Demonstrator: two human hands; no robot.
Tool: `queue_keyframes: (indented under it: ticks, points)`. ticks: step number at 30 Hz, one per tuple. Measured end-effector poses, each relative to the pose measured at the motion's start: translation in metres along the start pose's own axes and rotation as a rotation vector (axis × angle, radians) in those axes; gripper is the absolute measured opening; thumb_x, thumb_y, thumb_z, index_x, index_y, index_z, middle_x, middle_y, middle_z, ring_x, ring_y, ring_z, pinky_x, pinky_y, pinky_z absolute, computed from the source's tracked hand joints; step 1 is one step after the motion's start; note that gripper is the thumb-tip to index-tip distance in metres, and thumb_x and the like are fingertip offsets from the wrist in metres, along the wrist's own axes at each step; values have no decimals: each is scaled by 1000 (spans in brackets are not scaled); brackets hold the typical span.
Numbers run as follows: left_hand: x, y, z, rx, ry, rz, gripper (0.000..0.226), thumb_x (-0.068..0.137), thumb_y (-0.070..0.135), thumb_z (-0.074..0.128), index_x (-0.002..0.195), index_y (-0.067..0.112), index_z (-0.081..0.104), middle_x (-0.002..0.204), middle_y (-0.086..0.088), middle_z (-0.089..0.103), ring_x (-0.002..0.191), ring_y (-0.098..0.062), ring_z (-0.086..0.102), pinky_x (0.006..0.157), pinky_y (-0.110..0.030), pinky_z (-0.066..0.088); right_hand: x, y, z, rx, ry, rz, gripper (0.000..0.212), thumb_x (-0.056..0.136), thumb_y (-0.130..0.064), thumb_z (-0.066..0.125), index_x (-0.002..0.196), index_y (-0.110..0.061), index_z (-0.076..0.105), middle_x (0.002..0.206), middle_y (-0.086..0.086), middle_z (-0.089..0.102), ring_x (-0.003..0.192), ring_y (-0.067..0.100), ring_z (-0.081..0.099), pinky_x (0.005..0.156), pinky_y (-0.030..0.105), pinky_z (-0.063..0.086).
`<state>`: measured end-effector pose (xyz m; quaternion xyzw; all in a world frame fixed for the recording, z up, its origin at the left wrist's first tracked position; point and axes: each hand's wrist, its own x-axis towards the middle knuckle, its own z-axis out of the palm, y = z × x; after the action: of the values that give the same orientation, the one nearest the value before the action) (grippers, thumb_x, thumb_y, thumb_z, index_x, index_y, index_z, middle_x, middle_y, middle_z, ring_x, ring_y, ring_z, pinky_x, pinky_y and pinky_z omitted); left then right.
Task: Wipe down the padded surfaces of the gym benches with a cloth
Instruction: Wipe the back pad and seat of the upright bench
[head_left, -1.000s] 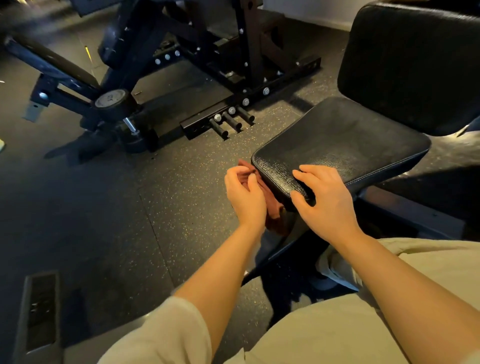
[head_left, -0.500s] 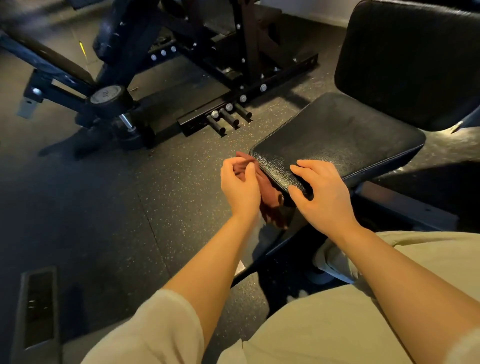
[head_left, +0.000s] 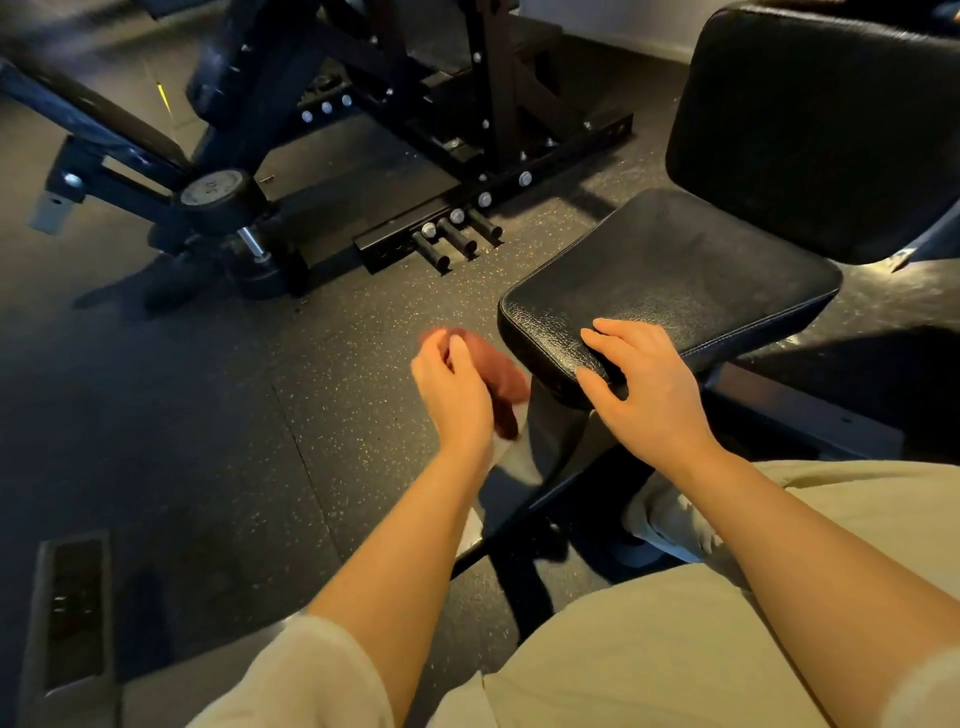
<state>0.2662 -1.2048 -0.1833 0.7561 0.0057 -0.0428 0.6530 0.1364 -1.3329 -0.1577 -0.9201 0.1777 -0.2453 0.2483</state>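
Blurred cloth (head_left: 501, 376) half hidden behind left hand (head_left: 457, 387); seat pad (head_left: 670, 280) beside.

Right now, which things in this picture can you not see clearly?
- Cloth, head view: motion-blurred, mostly behind the left hand.
- Backrest: top and right side cut by the frame edge.
- Seat pad: near corner covered by the right hand.

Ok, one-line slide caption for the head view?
Left hand grips red cloth beside the seat pad; right hand rests on its front edge.
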Motion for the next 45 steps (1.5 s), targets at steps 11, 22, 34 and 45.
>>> queue_keyframes:
  ticks: [11, 22, 34, 45]
  points:
    - [-73, 4, -6, 67, -311, 239, 27, 78, -8, 65, 94, 12, 56, 101, -8, 58, 86, 1, 54, 77, -13, 45, 12, 11, -15, 177, -126, 30, 33, 91, -10, 60, 124, -11, 65, 132, 3, 58, 127, 18, 45, 102, 11, 22]
    - [-84, 20, 13, 4, -141, 156, 37, 80, 12, 71, 108, 26, 52, 116, -5, 54, 101, -13, 58, 90, -34, 51, -13, 27, -41, 102, -5, 291, 43, 93, 0, 49, 132, -14, 59, 141, 1, 53, 133, 14, 42, 114, 30, 28]
    - [-118, 9, 25, 17, -100, 163, 35, 86, 5, 68, 112, 21, 52, 120, 1, 46, 98, 10, 52, 81, -6, 47, -27, 27, -49, 233, -105, 304, 59, 90, 12, 38, 141, -15, 49, 153, -2, 36, 146, 12, 22, 121, 30, 9]
    - [-155, 14, 53, 51, -491, 283, 56, 80, -8, 63, 128, 20, 52, 115, 7, 62, 107, -1, 60, 97, -29, 51, -55, 7, -65, 602, -60, 808, 28, 94, -42, 54, 82, -23, 70, 82, -4, 68, 81, 11, 62, 77, 29, 45]
